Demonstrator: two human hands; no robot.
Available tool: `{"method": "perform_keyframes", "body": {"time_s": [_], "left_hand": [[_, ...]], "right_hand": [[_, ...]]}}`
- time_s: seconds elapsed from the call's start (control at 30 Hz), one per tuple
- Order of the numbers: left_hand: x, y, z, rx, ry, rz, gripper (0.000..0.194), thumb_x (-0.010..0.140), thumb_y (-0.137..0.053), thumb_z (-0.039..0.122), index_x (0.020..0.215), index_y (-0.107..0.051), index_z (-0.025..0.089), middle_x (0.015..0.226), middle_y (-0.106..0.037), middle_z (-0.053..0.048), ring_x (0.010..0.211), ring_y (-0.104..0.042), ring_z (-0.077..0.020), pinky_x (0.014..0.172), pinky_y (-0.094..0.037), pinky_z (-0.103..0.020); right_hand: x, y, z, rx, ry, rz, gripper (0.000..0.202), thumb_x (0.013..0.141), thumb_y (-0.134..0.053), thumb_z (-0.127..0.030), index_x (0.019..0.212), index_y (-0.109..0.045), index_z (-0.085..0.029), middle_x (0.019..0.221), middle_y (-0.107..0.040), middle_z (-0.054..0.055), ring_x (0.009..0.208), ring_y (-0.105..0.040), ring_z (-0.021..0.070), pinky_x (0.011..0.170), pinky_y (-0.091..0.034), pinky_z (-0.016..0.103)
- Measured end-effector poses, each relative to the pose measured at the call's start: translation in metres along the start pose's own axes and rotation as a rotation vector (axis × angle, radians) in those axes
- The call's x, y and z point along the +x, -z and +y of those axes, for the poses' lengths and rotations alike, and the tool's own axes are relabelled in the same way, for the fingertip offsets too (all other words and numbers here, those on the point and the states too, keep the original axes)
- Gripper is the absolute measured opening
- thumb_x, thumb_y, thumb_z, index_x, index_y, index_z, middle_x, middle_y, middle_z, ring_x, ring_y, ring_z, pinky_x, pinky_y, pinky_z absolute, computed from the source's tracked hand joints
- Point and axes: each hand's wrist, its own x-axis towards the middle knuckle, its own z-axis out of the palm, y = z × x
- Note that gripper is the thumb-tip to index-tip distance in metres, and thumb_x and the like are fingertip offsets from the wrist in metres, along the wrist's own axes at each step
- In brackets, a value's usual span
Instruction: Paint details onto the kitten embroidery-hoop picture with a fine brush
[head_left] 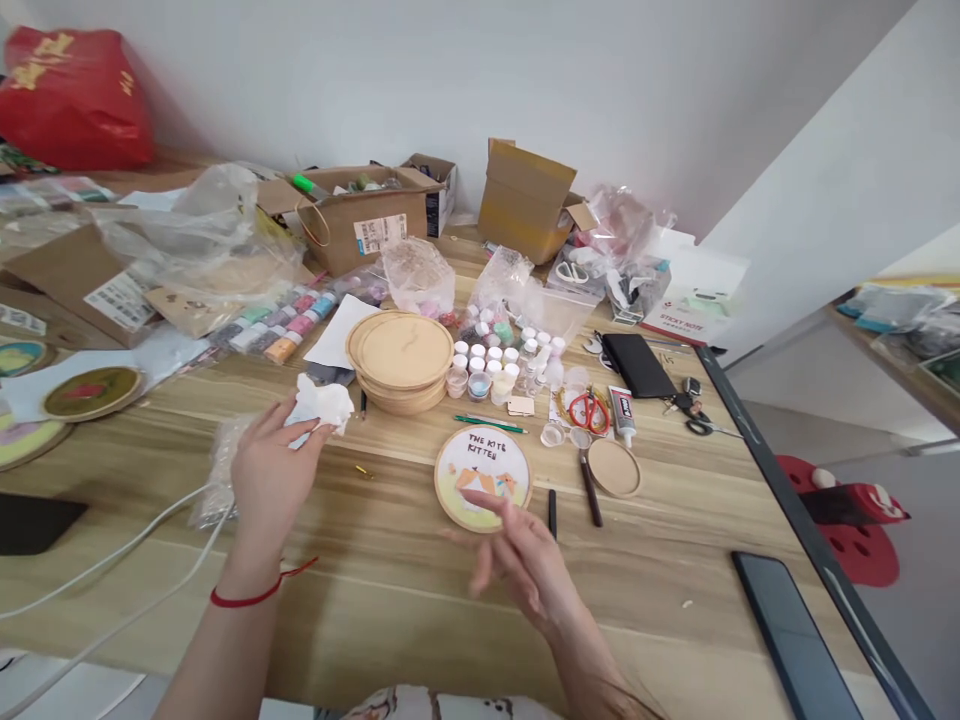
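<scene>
My left hand point(277, 470) is closed on a crumpled white tissue point(322, 402), held above the table left of a stack of round wooden discs point(401, 350). In front of me my right hand point(517, 555) hovers with its fingers apart, slightly smeared by motion, holding nothing I can see. Its index finger overlaps the lower part of a round wooden-rimmed picture point(491, 455), lettered "THE KITE KITTEN" above orange shapes on white and yellow. Just right of the picture lies a short black stick point(553, 515), and beyond that a dark brown pen-like tool point(590, 490).
White-capped jars point(487, 360) cluster behind the picture, with green pencils point(491, 424) before them. Red-handled scissors point(589, 411), a glue tube point(622, 415) and a round wooden frame point(615, 468) lie to the right. A phone point(795, 630) rests near the right edge; white cables point(127, 560) cross the left.
</scene>
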Motion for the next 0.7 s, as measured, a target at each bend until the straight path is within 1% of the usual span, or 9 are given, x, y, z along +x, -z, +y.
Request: {"method": "perform_keyframes", "body": {"time_s": [0.07,0.13,0.2,0.27,0.33,0.37,0.43,0.57,0.7], "left_hand": [[-0.001,0.001,0.001,0.209,-0.109,0.066,0.012,0.067,-0.082,0.016,0.068,-0.071,0.022,0.137,-0.06,0.012,0.147,-0.015,-0.0322,0.123,-0.005,-0.033],[-0.003,-0.001,0.001,0.311,-0.189,0.089,0.011,0.07,-0.079,0.016,0.066,-0.07,0.018,0.135,-0.062,0.009,0.146,-0.02,-0.0337,0.122,-0.012,-0.036],[-0.005,-0.003,0.0,0.316,-0.228,0.084,0.014,0.071,-0.078,0.018,0.062,-0.068,0.018,0.132,-0.064,0.009,0.145,-0.025,-0.0343,0.122,-0.014,-0.037],[-0.006,-0.006,-0.002,0.377,-0.237,0.083,0.017,0.072,-0.078,0.022,0.061,-0.066,0.019,0.127,-0.067,0.007,0.142,-0.034,-0.0345,0.123,-0.017,-0.04],[-0.007,-0.009,-0.002,0.441,-0.224,0.085,0.017,0.073,-0.078,0.027,0.063,-0.066,0.02,0.12,-0.07,0.004,0.137,-0.043,-0.0338,0.121,-0.022,-0.044],[-0.009,-0.01,-0.002,0.436,-0.209,0.071,0.015,0.074,-0.077,0.029,0.066,-0.068,0.021,0.117,-0.071,0.003,0.135,-0.045,-0.033,0.12,-0.026,-0.044],[-0.014,-0.013,0.001,0.358,-0.159,0.03,0.012,0.075,-0.077,0.031,0.07,-0.071,0.022,0.107,-0.071,0.002,0.13,-0.05,-0.0312,0.113,-0.036,-0.039],[-0.027,-0.014,0.002,0.162,0.023,-0.065,0.019,0.074,-0.079,0.039,0.073,-0.074,0.02,0.08,-0.07,0.0,0.101,-0.063,-0.025,0.087,-0.051,-0.027],[-0.039,-0.016,0.004,0.045,0.231,-0.096,0.04,0.064,-0.082,0.054,0.082,-0.075,0.018,0.077,-0.072,-0.003,0.072,-0.063,-0.0188,0.063,-0.052,-0.025]], "right_hand": [[-0.012,0.019,-0.002,-0.04,0.074,0.222,0.071,0.09,-0.04,-0.072,0.1,-0.076,-0.012,0.027,-0.027,-0.012,0.032,-0.048,0.0158,0.09,-0.049,0.048],[-0.024,0.041,-0.008,-0.126,0.137,0.382,0.09,0.087,-0.02,-0.08,0.081,-0.078,-0.012,0.027,-0.027,-0.008,0.032,-0.046,0.0161,0.088,-0.05,0.047],[-0.033,0.061,-0.015,-0.261,0.212,0.528,0.093,0.086,-0.014,-0.081,0.08,-0.079,-0.014,0.029,-0.029,-0.007,0.037,-0.048,0.0179,0.081,-0.051,0.045],[-0.037,0.076,-0.018,-0.512,0.253,0.677,0.079,0.084,-0.031,-0.08,0.084,-0.078,-0.016,0.041,-0.049,0.0,0.052,-0.058,0.0218,0.073,-0.05,0.04],[-0.034,0.085,-0.014,-0.837,0.238,0.797,0.055,0.078,-0.059,-0.068,0.096,-0.074,-0.018,0.072,-0.068,0.006,0.065,-0.061,0.0225,0.069,-0.049,0.037],[-0.03,0.088,-0.01,-0.98,0.23,0.822,0.051,0.075,-0.066,-0.059,0.103,-0.072,-0.018,0.086,-0.07,0.009,0.065,-0.06,0.0214,0.067,-0.049,0.037],[-0.021,0.091,0.001,-1.161,0.23,0.804,0.047,0.075,-0.066,-0.044,0.114,-0.065,-0.018,0.1,-0.069,0.011,0.064,-0.058,0.0195,0.069,-0.05,0.038],[-0.008,0.096,0.015,-1.304,0.215,0.785,0.04,0.075,-0.056,-0.031,0.111,-0.061,-0.014,0.093,-0.065,0.01,0.067,-0.059,0.0206,0.073,-0.05,0.039],[-0.009,0.1,0.011,-1.359,0.163,0.717,0.026,0.073,-0.053,-0.029,0.092,-0.065,-0.016,0.082,-0.061,0.008,0.067,-0.059,0.0203,0.07,-0.049,0.036]]}}
